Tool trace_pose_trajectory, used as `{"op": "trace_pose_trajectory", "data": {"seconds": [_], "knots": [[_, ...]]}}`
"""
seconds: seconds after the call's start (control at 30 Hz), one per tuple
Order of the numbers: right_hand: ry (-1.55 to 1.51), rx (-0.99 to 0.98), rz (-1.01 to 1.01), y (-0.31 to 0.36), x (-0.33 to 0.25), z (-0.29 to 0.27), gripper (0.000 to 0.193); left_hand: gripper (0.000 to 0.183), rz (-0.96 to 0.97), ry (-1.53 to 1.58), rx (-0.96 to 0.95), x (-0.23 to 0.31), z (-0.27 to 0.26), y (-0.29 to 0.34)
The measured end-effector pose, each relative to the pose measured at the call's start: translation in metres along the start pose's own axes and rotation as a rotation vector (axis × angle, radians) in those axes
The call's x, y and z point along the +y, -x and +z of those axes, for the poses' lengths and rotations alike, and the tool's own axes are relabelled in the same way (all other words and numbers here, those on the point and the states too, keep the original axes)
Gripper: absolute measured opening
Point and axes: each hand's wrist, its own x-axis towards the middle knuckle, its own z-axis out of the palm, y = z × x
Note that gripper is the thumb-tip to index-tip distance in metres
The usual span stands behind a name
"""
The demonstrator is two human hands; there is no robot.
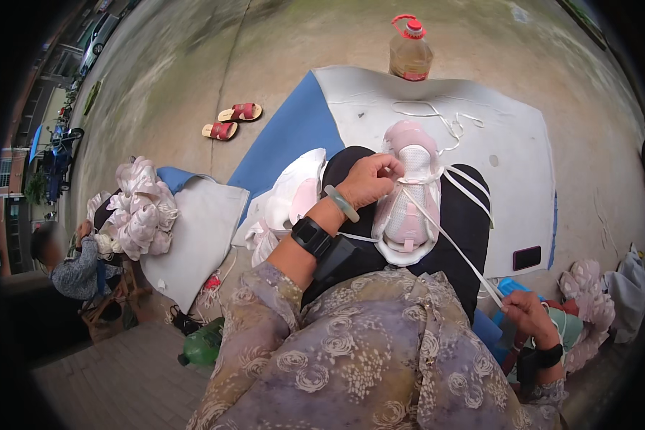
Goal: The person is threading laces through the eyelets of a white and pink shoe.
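A pink and white shoe upper lies across my lap, its toe end pointing away from me. White shoelace runs through its eyelets. My left hand is closed in a pinch at the shoe's left edge, where the lace crosses. Out to the lower right, my right hand grips the lace, drawn in a straight line from the shoe. Another loop of lace hangs over my right knee. More white and pink uppers rest beside my left leg.
A white and blue sheet covers the ground ahead, with a phone on it. Beyond stands an oil bottle; red sandals lie left. Another person sits by a pile of uppers. A green bottle lies lower left.
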Motion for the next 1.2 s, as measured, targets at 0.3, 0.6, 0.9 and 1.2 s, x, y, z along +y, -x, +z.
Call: {"op": "trace_pose_trajectory", "data": {"seconds": [0.3, 0.6, 0.9, 1.2], "knots": [[0.035, 0.518, -0.397, -0.102, -0.044, 0.020, 0.020, 0.017, 0.128, -0.344, 0.359, -0.009, 0.021, 0.014], [0.249, 0.276, -0.178, -0.151, -0.071, 0.046, 0.019, 0.030, 0.229, -0.718, 0.505, -0.015, 0.035, 0.027], [0.934, 0.704, -0.805, -0.150, -0.094, 0.015, 0.019, 0.028, 0.178, -0.589, 0.514, -0.018, 0.030, 0.020], [0.876, 0.341, -0.415, -0.130, -0.051, 0.027, 0.022, 0.023, 0.170, -0.693, 0.465, -0.013, 0.034, 0.021]]}}
